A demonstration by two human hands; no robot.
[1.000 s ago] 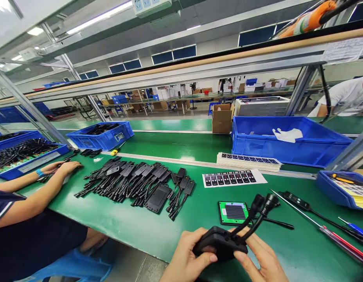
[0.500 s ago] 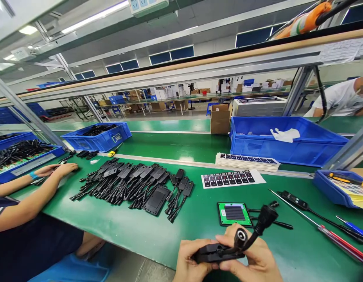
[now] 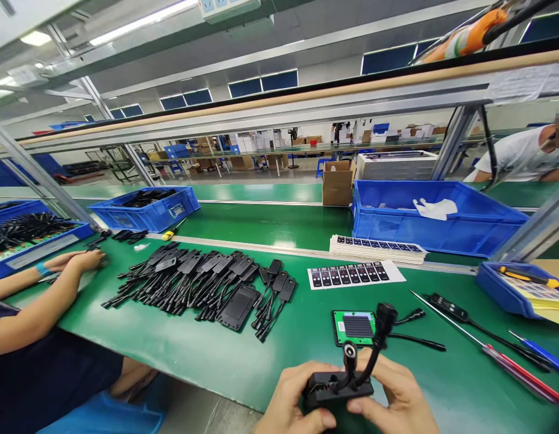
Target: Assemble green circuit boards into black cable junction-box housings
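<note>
Close to me, near the table's front edge, a small black plastic case [image 3: 336, 387] with two short cables is held between both hands. My left hand [image 3: 294, 402] grips its left end, thumb along the near side. Around the right end my right hand [image 3: 394, 395] is closed, with its thumb below the cables. A round barrel connector [image 3: 350, 354] tops one cable and a thicker black connector [image 3: 385, 319] the other; both point upward. Just beyond lies an open unit with a green circuit board [image 3: 355, 327], partly hidden behind the cable.
Black cabled cases [image 3: 207, 268] lie heaped left of centre. A label sheet [image 3: 352, 275] lies ahead, a red screwdriver [image 3: 505, 364] and blue pen [image 3: 539, 349] to the right. Blue bins [image 3: 442, 226] stand behind. A co-worker's arms [image 3: 49, 307] rest at the far left.
Both hands have turned the black case, so its cable end shows more and the cables stand more upright. The co-worker's hands have shifted slightly left with the whole view.
</note>
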